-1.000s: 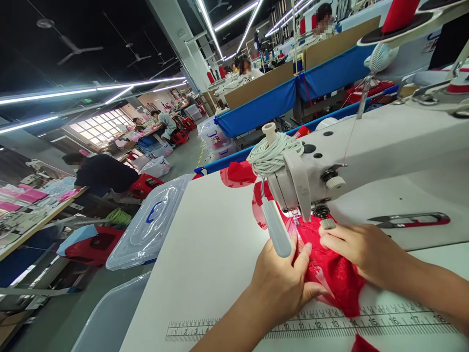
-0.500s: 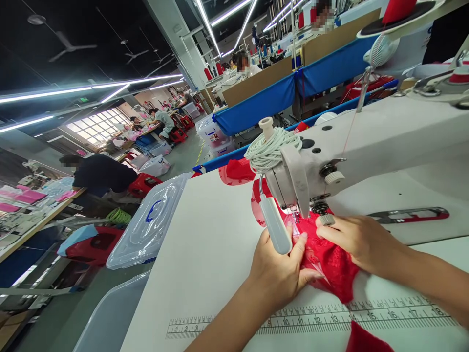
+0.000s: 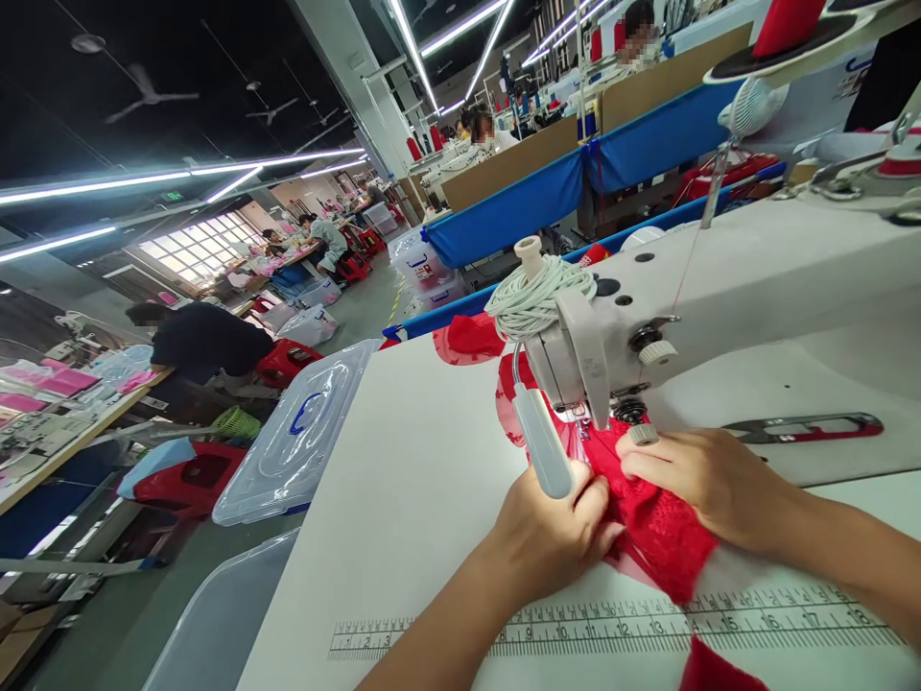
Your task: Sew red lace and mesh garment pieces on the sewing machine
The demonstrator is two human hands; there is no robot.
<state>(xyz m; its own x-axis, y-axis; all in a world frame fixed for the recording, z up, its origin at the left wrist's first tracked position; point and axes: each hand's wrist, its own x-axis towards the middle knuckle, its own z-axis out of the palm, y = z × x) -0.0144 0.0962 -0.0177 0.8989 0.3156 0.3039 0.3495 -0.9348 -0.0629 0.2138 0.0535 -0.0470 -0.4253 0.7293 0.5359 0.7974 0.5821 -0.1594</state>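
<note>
Red lace fabric [image 3: 658, 523] lies bunched under the needle end of a white sewing machine [image 3: 748, 278]. My left hand [image 3: 551, 523] is closed on the fabric's left edge, its fingers curled just in front of the presser foot [image 3: 581, 422]. A grey lamp stick [image 3: 543, 441] on a bendy neck hangs over that hand and hides part of the fingers. To the right, my right hand [image 3: 709, 485] grips the fabric with bent fingers, close to the tension knob [image 3: 643, 435]. The fingertips of both hands are partly hidden.
Thread snips [image 3: 806, 427] lie on the machine bed. A printed ruler [image 3: 576, 629] runs along the table front, with a red piece [image 3: 720, 667] below it. More red pieces [image 3: 467, 339] lie behind the needle. Lidded clear bins [image 3: 298, 432] stand left. Co-workers sit farther off.
My left fingers have curled in from lying stretched over the fabric and drawn back slightly from the needle. The fabric's lower part has shifted a little right. The right hand stays nearly in place.
</note>
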